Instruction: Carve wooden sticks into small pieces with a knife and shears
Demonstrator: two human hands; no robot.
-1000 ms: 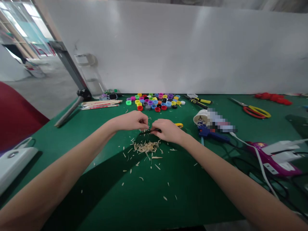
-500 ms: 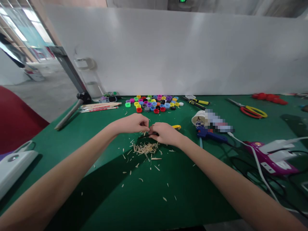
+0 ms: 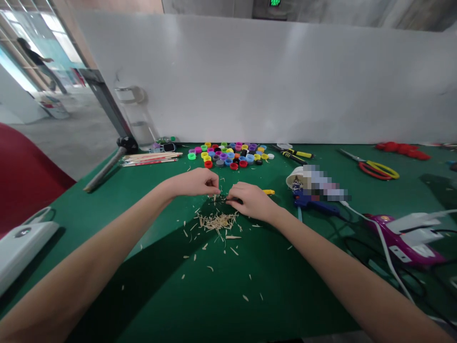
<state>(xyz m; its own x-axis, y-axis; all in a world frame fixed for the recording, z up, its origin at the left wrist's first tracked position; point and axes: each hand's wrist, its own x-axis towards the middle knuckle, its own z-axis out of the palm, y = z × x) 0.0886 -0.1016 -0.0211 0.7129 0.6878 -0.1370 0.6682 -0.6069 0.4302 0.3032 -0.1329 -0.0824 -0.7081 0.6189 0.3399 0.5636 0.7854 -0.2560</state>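
Note:
My right hand (image 3: pixel 248 199) is closed around a utility knife whose yellow handle end (image 3: pixel 268 192) shows behind the fingers. Its dark blade points left toward my other hand. Fingers pinched, my left hand (image 3: pixel 202 183) grips a thin wooden stick, of which only a short tip (image 3: pixel 214 197) shows below the fingertips. A small gap separates the two hands. Under them lies a heap of pale wood shavings (image 3: pixel 217 221), with loose slivers scattered around it on the green table (image 3: pixel 171 295).
Colourful bottle caps (image 3: pixel 228 156) lie at the back, with wooden sticks (image 3: pixel 152 159) to their left. On the right are pliers (image 3: pixel 291 156), a blue glue gun (image 3: pixel 316 204), scissors (image 3: pixel 374 167) and a purple power strip (image 3: pixel 403 247) with cables. A white board (image 3: pixel 228 81) stands behind.
My hands have drawn slightly apart, the right one moving a little to the right with the knife. The view has shifted a little, and a distant person is now more visible at far left.

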